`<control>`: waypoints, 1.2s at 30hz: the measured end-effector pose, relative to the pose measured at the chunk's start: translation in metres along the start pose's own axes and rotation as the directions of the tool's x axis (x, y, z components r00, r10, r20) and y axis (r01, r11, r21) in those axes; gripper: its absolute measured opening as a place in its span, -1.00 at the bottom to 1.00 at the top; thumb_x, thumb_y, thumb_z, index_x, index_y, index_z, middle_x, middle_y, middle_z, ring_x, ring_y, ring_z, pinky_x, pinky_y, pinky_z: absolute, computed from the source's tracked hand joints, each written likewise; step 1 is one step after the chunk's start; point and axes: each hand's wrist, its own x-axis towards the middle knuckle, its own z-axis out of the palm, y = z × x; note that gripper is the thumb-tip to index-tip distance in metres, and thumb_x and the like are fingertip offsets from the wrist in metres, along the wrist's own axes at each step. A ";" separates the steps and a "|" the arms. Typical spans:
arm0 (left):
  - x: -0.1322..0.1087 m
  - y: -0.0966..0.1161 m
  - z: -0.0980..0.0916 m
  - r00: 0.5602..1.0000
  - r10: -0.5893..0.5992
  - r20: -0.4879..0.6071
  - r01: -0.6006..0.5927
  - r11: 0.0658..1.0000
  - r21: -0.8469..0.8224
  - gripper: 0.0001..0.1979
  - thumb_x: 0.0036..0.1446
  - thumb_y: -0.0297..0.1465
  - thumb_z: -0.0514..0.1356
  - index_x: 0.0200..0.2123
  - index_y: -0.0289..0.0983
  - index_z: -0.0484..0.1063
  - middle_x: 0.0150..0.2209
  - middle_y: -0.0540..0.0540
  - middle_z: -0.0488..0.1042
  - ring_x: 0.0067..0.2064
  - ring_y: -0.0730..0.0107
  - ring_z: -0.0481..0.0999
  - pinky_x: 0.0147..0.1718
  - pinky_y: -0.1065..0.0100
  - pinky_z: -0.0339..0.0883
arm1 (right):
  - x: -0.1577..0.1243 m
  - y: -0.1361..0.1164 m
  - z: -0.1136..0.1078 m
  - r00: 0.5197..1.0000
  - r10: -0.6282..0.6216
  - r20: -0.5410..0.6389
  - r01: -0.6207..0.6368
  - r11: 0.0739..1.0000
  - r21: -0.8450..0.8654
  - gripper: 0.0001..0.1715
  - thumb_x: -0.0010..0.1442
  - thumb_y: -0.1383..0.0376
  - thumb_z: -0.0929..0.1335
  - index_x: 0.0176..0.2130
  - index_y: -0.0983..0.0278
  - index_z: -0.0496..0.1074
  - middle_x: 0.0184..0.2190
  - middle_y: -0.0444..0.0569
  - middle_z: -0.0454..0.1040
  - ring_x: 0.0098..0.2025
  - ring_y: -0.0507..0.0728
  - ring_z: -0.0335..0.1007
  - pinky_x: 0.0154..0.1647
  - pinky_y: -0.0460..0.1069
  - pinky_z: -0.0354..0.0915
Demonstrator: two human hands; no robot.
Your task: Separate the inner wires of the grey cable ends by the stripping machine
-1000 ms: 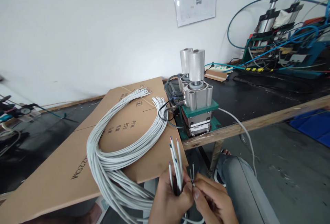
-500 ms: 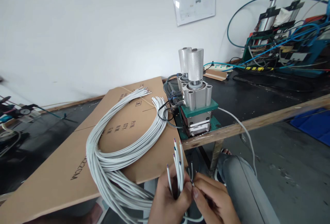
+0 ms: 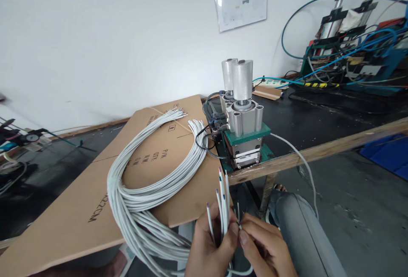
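My left hand (image 3: 212, 247) is closed around several white cables (image 3: 224, 209), whose cut ends with coloured wire tips point upward. Beside it, my right hand (image 3: 266, 245) pinches the end of one cable (image 3: 239, 225), with thin wires sticking up from it. The fingertips of both hands nearly meet there. Left of my hands, a large looped bundle of white cables (image 3: 119, 183) lies on a flat cardboard sheet (image 3: 76, 209) and hangs over its front edge.
A pneumatic machine (image 3: 247, 120) with two knurled cylinders stands at the corner of the black table (image 3: 306, 120). More machines with blue hoses (image 3: 360, 47) are at the back right. My knee (image 3: 302, 230) is at the lower right, and a sheet (image 3: 241, 1) hangs on the wall.
The upright cable ends in my left hand have shifted slightly and spread a little. Both hands keep their grip in nearly the same place.
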 end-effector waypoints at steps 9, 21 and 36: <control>0.001 0.000 0.002 1.000 0.018 -0.002 -0.018 1.000 -0.014 -0.39 -0.11 0.14 0.39 -0.43 -0.31 0.35 -0.57 0.12 0.15 -0.51 0.65 0.10 -0.57 0.57 -0.05 | 0.001 -0.004 -0.002 0.998 0.055 0.035 -0.054 0.998 -0.042 -0.59 0.45 0.30 0.18 -0.46 0.32 0.23 -0.52 -0.14 0.19 -0.47 -0.10 0.19 -0.45 -0.22 0.14; 0.002 -0.005 -0.001 0.999 0.029 -0.013 -0.029 0.999 0.033 -0.43 -0.04 0.12 0.35 -0.45 -0.30 0.35 -0.55 0.10 0.13 -0.52 0.62 0.08 -0.59 0.56 -0.06 | -0.008 0.013 0.017 0.990 0.014 -0.143 -0.006 0.999 0.053 -0.61 0.43 0.33 0.22 -0.46 0.34 0.28 -0.54 -0.16 0.10 -0.54 -0.12 0.03 -0.56 -0.19 -0.04; 0.004 -0.019 -0.005 1.000 0.015 -0.026 -0.016 0.999 -0.037 -0.54 0.04 0.01 0.36 -0.33 -0.27 0.38 -0.62 0.17 0.08 -0.59 0.67 -0.05 -0.62 0.54 -0.19 | -0.004 0.012 0.008 0.998 -0.007 -0.061 0.009 0.999 0.042 -0.64 0.42 0.36 0.23 -0.45 0.32 0.26 -0.53 -0.17 0.13 -0.51 -0.12 0.08 -0.52 -0.20 0.01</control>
